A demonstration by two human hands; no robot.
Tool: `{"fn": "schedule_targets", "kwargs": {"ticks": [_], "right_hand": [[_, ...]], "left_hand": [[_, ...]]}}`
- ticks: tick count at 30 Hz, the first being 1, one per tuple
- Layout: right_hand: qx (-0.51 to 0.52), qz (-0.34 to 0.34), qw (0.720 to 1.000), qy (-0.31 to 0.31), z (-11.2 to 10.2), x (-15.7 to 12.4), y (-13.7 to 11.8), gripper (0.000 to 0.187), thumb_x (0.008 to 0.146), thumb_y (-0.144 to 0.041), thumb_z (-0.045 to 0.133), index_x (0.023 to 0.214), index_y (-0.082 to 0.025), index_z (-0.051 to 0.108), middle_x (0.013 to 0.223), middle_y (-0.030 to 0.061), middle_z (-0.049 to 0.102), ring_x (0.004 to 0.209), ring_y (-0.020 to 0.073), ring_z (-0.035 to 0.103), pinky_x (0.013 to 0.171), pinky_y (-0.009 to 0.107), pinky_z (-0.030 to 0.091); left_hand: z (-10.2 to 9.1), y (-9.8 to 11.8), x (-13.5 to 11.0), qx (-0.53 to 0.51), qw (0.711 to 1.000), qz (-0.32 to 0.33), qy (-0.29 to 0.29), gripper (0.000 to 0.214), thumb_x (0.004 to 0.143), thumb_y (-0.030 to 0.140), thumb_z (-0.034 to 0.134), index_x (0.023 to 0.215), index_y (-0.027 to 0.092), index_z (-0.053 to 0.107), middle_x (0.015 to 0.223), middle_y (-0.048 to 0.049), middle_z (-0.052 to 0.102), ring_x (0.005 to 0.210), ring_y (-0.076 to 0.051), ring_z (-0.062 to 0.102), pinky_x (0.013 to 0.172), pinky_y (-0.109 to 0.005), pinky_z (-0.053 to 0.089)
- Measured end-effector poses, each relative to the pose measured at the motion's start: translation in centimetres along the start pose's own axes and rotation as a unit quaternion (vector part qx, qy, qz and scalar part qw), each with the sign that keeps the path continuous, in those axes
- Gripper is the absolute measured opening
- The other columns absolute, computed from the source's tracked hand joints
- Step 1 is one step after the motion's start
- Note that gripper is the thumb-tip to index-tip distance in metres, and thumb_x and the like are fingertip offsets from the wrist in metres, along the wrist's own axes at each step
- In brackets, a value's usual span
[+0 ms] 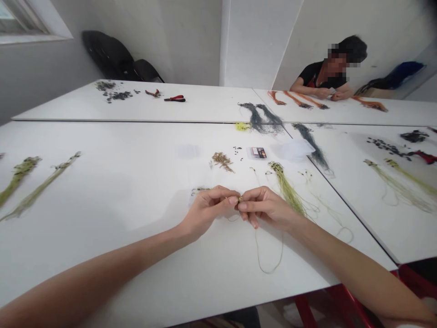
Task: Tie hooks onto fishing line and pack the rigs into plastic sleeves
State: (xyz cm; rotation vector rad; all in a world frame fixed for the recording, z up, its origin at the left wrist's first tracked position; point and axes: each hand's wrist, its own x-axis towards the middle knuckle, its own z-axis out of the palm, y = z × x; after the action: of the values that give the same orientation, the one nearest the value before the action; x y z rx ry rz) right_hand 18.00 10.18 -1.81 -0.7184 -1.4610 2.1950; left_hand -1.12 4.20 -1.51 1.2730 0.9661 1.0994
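Observation:
My left hand (208, 210) and my right hand (263, 207) meet above the white table (112, 182), fingertips almost touching. Both pinch a tiny brass fitting (240, 199) tied to a thin olive fishing line (269, 269), which hangs in a loop onto the table. Close to my right hand lies a bundle of olive-green fishing lines (287, 191). Beyond my hands are a small heap of brownish tackle pieces (222, 162), several black beads (237, 153) and a small packet (257, 153). A small pale item (200, 190) lies partly hidden behind my left hand.
Long olive line bundles (41, 184) lie at left. Dark line bundles (261, 117), a clear plastic bag (293, 150) and red-handled pliers (175, 98) lie farther off. A seated person (321, 75) handles something among orange bundles (300, 99) across the table. Red table legs (305, 312) show below.

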Motion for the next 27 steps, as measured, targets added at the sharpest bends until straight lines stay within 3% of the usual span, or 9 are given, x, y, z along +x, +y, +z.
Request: {"fn": "schedule_targets", "kwargs": {"ticks": [6, 12, 16, 20, 23, 27], "right_hand": [[-0.021, -0.021, 0.999, 0.042, 0.0, -0.1, -0.3, 0.018, 0.075, -0.033, 0.076, 0.076, -0.016, 0.072, 0.069, 0.0013, 0.067, 0.046, 0.0084, 0.057, 0.051, 0.024, 0.047], [-0.064, -0.076, 0.989, 0.107, 0.3, -0.2, -0.7, 0.014, 0.074, -0.033, 0.076, 0.075, -0.02, 0.073, 0.078, 0.0013, 0.06, 0.061, 0.0093, 0.047, 0.057, 0.026, 0.04], [-0.072, -0.099, 0.983, 0.136, 0.5, 0.0, -0.3, 0.012, 0.072, -0.033, 0.078, 0.076, -0.022, 0.075, 0.092, 0.0042, 0.061, 0.072, 0.0124, 0.049, 0.057, 0.027, 0.037], [-0.078, -0.107, 0.98, 0.149, 0.9, 0.1, 0.1, 0.012, 0.071, -0.034, 0.078, 0.076, -0.024, 0.076, 0.097, 0.0062, 0.063, 0.092, 0.0187, 0.054, 0.059, 0.026, 0.037], [-0.053, -0.092, 0.984, 0.142, 1.1, 0.1, 0.1, 0.013, 0.072, -0.034, 0.077, 0.077, -0.022, 0.075, 0.105, 0.0058, 0.062, 0.077, 0.0143, 0.054, 0.056, 0.027, 0.038], [-0.013, -0.077, 0.988, 0.136, 1.0, 0.1, 0.2, 0.015, 0.073, -0.034, 0.076, 0.077, -0.02, 0.073, 0.096, 0.0041, 0.065, 0.054, 0.0074, 0.04, 0.053, 0.028, 0.038]], "left_hand": [[-0.4, -0.2, -0.1, 0.048, 0.996, -0.03, 0.074, 0.025, 0.085, 0.037, 0.065, 0.103, 0.021, 0.07, 0.093, -0.0051, 0.062, 0.081, -0.016, 0.053, 0.07, -0.029, 0.042], [0.0, 0.1, -0.5, 0.061, 0.993, -0.059, 0.085, 0.037, 0.086, 0.038, 0.064, 0.119, 0.023, 0.063, 0.072, -0.001, 0.06, 0.072, -0.015, 0.055, 0.073, -0.031, 0.046], [0.5, 0.2, -0.9, 0.03, 0.995, -0.054, 0.076, 0.039, 0.085, 0.037, 0.066, 0.12, 0.023, 0.061, 0.104, -0.0067, 0.066, 0.07, -0.013, 0.058, 0.069, -0.03, 0.048], [1.0, 0.0, -0.9, -0.012, 0.998, -0.048, 0.024, 0.038, 0.086, 0.033, 0.065, 0.121, 0.021, 0.061, 0.11, -0.0088, 0.066, 0.068, -0.012, 0.06, 0.066, -0.029, 0.048], [1.1, -0.2, -0.7, -0.036, 0.998, -0.039, -0.03, 0.029, 0.089, 0.03, 0.062, 0.115, 0.019, 0.066, 0.109, -0.0095, 0.067, 0.075, -0.014, 0.063, 0.069, -0.028, 0.048], [1.1, -0.5, -0.6, -0.036, 0.998, -0.041, -0.034, 0.022, 0.09, 0.029, 0.06, 0.105, 0.017, 0.071, 0.095, -0.0076, 0.07, 0.083, -0.016, 0.063, 0.075, -0.028, 0.047]]}}
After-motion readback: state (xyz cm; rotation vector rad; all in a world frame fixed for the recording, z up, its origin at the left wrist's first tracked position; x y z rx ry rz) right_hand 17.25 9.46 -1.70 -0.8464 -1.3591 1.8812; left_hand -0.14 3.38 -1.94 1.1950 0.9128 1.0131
